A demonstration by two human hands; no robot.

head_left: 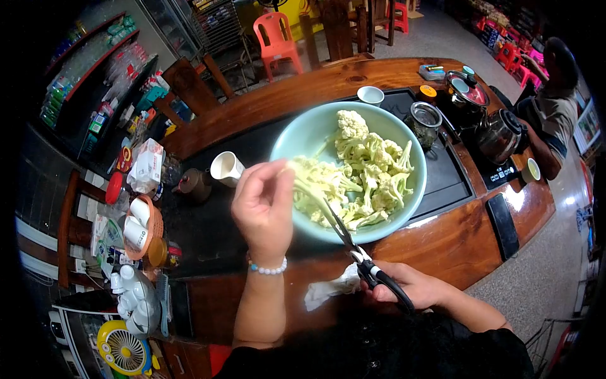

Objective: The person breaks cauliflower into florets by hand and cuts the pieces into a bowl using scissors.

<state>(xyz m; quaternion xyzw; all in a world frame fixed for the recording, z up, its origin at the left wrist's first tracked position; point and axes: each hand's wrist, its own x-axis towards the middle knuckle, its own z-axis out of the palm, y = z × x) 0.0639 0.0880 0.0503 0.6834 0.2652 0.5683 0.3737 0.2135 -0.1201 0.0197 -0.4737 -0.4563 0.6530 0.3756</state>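
My left hand (pixel 264 205), with a beaded bracelet at the wrist, pinches a pale green piece of cauliflower (pixel 315 183) over the left side of a light green bowl (pixel 287 136). Black-handled scissors (pixel 360 256) are in my right hand (pixel 407 284), below the bowl's front rim. Their blades point up and left, with the tips at the stem of the held piece. More cauliflower florets (pixel 375 167) fill the middle and right of the bowl. Beneath the scissors, a crumpled white tissue (pixel 331 288) lies on the wooden table (pixel 442 237).
A white cup (pixel 227 168) stands left of the bowl, a small white bowl (pixel 370 95) behind it. At right are a glass jar (pixel 425 120), a coffee pot (pixel 499 136), a phone (pixel 502 225) and a seated person (pixel 549 114). A basket of cups (pixel 144 227) stands at left.
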